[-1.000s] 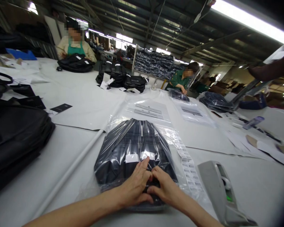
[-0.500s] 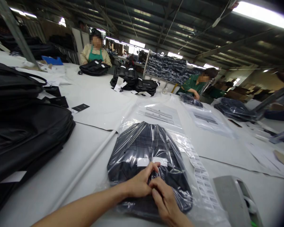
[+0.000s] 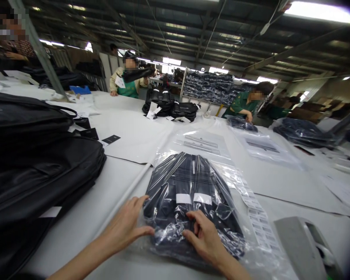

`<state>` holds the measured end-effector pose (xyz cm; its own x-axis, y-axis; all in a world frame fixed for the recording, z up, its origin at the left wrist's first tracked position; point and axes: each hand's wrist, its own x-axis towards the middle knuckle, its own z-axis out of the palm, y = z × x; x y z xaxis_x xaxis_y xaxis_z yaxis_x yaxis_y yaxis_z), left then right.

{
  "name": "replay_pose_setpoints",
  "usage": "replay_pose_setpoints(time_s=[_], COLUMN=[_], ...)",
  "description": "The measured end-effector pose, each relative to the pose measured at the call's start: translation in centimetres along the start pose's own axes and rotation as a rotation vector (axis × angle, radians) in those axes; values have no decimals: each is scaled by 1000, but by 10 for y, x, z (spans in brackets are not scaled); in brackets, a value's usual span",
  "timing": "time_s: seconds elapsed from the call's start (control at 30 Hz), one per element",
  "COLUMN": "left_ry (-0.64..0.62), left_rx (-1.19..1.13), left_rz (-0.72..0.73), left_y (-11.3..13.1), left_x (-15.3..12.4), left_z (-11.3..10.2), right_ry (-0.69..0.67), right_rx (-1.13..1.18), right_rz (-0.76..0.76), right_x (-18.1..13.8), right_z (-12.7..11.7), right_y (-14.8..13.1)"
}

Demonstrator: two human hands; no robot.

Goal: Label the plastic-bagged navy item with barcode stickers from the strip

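- While resting flat, fingers spread: left hand at the 9 o'clock edge of bagged dark backpack, right hand on top, neither gripping.
- Already inside clear polybag (mouth seemingly unsealed) at table centre.
- At 3 o'clock, tape dispenser untouched.

You are pressing on a glossy, crinkled clear plastic bag covering dark woven cloth backpack; matt white paper sheets are lying on the smooth surface beside matt black fabric bags.
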<state>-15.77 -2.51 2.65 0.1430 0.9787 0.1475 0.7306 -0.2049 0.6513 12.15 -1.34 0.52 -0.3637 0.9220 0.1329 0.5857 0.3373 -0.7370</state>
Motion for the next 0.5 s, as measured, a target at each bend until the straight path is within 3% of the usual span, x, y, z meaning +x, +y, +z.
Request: replay_pose_setpoints(time_s=[0.1,0.23,0.33,0.43,0.5], left_ry=[-98,-115,-148,-128,89], left_rx=[-223,-639,-806,-751,-530], left_rz=[-195,-370,-478,-493,-424], left_y=[-23,-41,-48,-48,-37], left_x=[-8,-3,2,2,-5], left_z=[7,31,41,35,27], right_ry=[-18,-41,-34,-2,17], right_rx=[44,96,110,95,86], right_rz=[46,130,155,160,161], right_x=[2,6,10,12,12], right_z=[-2,-6,-6,-4,-2], right_y=[-1,-3,-4,-2,-2])
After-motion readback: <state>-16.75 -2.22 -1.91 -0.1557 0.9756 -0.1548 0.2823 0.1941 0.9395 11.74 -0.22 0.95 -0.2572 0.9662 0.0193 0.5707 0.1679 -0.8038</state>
